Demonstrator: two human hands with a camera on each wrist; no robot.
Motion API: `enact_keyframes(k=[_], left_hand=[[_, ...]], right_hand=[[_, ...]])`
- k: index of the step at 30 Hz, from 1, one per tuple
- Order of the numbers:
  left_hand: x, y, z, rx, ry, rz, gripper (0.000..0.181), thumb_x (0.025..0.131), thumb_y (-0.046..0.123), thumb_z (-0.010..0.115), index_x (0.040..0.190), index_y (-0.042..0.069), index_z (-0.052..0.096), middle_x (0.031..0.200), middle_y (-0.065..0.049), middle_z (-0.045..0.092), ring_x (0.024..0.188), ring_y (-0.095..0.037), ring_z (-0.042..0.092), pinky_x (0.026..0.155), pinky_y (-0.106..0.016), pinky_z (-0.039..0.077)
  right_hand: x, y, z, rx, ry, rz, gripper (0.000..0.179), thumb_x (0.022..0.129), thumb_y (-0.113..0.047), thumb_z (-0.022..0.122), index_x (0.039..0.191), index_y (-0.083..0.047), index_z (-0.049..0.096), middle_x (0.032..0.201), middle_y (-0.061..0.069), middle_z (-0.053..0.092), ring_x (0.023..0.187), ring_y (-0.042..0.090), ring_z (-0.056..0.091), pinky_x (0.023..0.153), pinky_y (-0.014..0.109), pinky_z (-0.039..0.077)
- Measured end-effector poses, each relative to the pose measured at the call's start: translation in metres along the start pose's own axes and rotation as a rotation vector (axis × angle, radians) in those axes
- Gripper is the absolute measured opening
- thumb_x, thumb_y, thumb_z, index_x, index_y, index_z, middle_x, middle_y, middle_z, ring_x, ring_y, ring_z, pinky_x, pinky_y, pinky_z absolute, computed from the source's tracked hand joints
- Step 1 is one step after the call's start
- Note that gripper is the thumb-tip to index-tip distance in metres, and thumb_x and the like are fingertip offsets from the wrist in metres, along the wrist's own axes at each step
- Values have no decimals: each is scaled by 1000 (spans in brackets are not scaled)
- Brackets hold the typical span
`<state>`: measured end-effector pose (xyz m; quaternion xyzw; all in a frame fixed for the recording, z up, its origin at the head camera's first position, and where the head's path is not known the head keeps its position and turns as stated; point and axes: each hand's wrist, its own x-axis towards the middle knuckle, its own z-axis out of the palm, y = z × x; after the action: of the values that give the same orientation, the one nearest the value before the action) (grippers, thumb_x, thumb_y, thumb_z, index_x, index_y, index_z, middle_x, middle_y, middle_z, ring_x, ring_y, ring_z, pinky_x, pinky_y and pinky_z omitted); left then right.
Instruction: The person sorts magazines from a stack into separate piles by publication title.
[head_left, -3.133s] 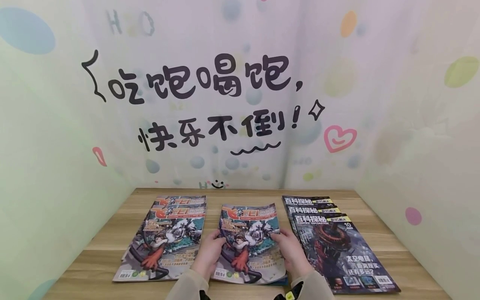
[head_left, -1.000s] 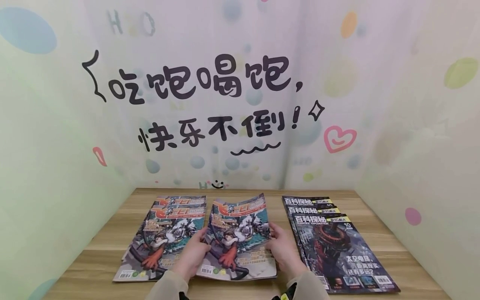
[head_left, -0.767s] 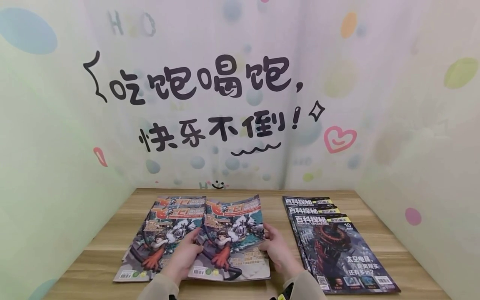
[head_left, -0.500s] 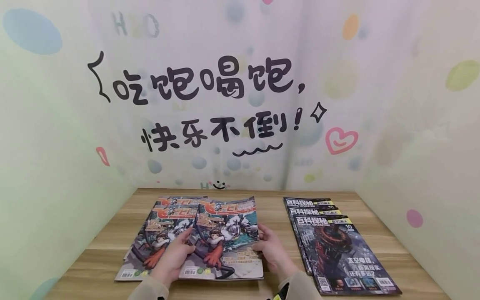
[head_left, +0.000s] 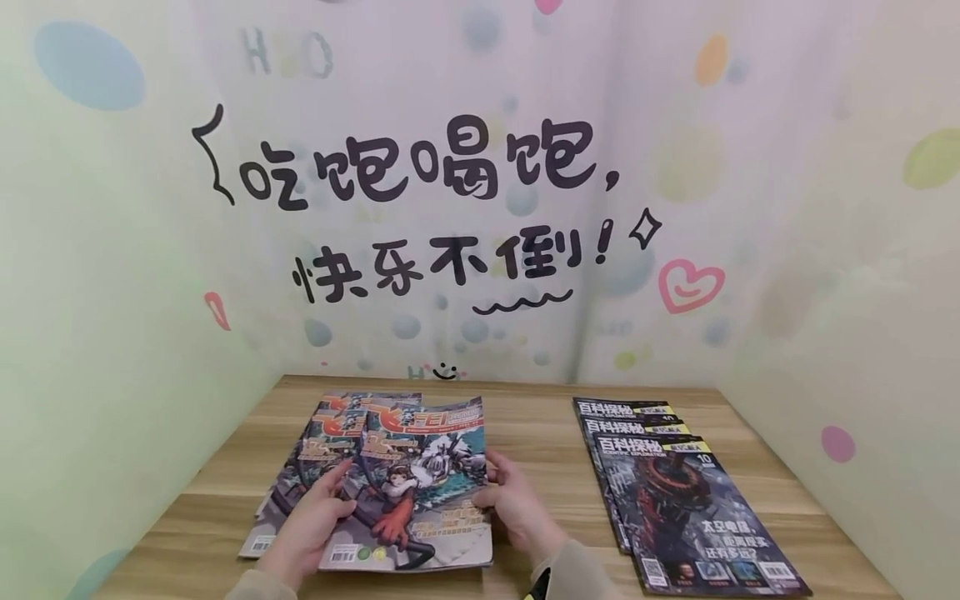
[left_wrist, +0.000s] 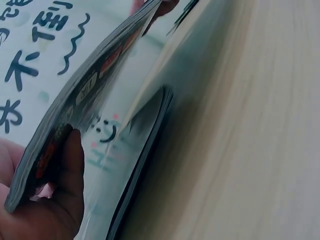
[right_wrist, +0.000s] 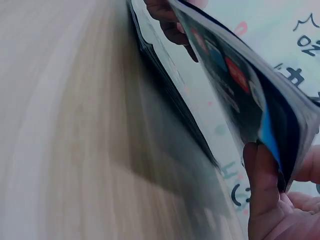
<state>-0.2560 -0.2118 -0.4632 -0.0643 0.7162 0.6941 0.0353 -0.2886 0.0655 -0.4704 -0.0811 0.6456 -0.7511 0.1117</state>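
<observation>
— What do the hands have?

— One comic magazine [head_left: 416, 483], held between them. The left hand [head_left: 311, 525] grips its left edge, thumb on the cover and fingers curled underneath; the right hand [head_left: 513, 512] does the same on the right edge. In the left wrist view the thumb [left_wrist: 70, 170] presses against the magazine's thick page edge [left_wrist: 80, 105], and in the right wrist view a finger [right_wrist: 262, 185] clamps the other edge [right_wrist: 240, 75].

— Where is the magazine, then?

— Lifted off the wooden table [head_left: 540, 433], partly over the stack of matching comic magazines [head_left: 315, 450] at the left. It overlaps the right part of that stack, and its far edge is raised higher than the near one. Both wrist views show a gap between it and the stack below — not touching there, though I cannot tell about the near corner.

— Anything else on the table?

— A second stack of dark science magazines [head_left: 690, 500] lies well apart on the right, fanned so that three title bars show. Behind the table stands a pastel backdrop [head_left: 450, 208] with black handwritten characters and a pink heart [head_left: 690, 283].
</observation>
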Motion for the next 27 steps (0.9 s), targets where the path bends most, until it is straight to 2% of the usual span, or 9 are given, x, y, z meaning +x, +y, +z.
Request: enact_keyframes(k=[7,10,14,18,24,27], left_hand=[[-1,-2,-20,-20,-49,4,77,87,-11,38,153,2,2,151,-35,4,138,-49,15,112,-57,14],[-1,-4,-29,-13,-58,13,77,87,-10,38,153,1,0,151,-35,6,136,-47,21,111,-53,21],[-3,-7,-41,14,-54,22,78,86,-11,38,152,-1,-1,150,-36,9,133,-42,26,101,-35,36],[-5,-9,-55,24,-54,9,78,86,-11,38,152,-1,-3,150,-36,7,131,-40,27,87,-21,41],[-6,-10,-76,63,-54,6,76,87,-10,39,151,-4,-2,148,-37,13,121,-29,42,82,-18,44],[-5,-9,-87,96,-57,0,75,87,-9,40,150,-5,-1,147,-38,14,119,-28,43,81,-18,43]], right_hand=[[2,-3,14,-6,-42,48,87,71,17,57,150,-1,23,125,17,51,81,20,60,58,26,50],[5,-1,21,-3,-55,55,87,72,18,56,150,-1,23,125,16,52,78,20,60,56,27,50],[10,1,34,-9,-57,64,87,71,20,57,150,-1,24,124,14,53,77,20,61,55,27,50],[13,1,48,-24,-55,77,87,72,20,57,150,-1,25,123,13,53,75,19,60,55,27,50],[16,6,68,-48,-49,77,87,71,20,58,149,-1,26,116,12,53,69,17,57,51,24,48],[17,8,79,-41,-57,76,86,71,21,58,148,1,26,113,12,54,68,17,58,50,24,49]])
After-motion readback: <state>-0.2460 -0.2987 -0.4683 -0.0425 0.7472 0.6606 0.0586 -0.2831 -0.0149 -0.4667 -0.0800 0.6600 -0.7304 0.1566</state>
